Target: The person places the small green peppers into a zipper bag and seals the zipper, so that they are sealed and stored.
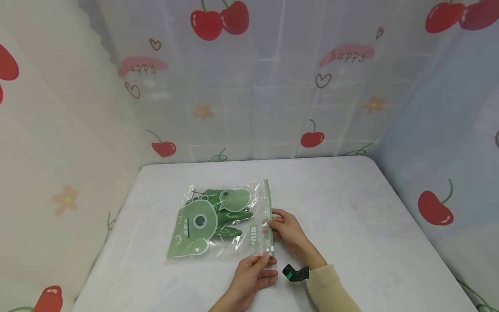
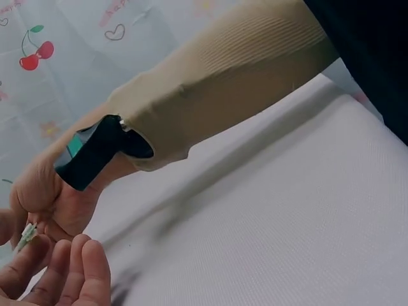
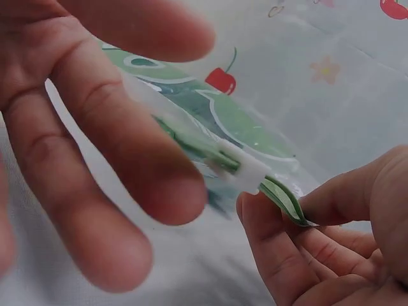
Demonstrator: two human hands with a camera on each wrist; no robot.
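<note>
A clear zip bag (image 1: 241, 247) with a green cartoon print lies on the table, glossy dark-green elongated things (image 1: 230, 232) inside it. Their kind is not plain. Its green zip edge (image 1: 269, 203) faces right. My left hand (image 1: 249, 281) pinches the near corner of that edge between thumb and index finger, the other fingers extended. Beside the middle of the same edge is my right hand (image 1: 290, 234), its fingers spread and fairly straight in the right wrist view. Between the two hands, a white zip slider (image 3: 245, 169) sits on the edge.
The white table (image 1: 351, 208) carries the bag left of its middle. Curtains (image 1: 249, 86) printed with cherries, hearts and flowers stand behind and at both sides. On the right wrist is a black band (image 1: 296, 274), just below a beige sleeve (image 1: 331, 288).
</note>
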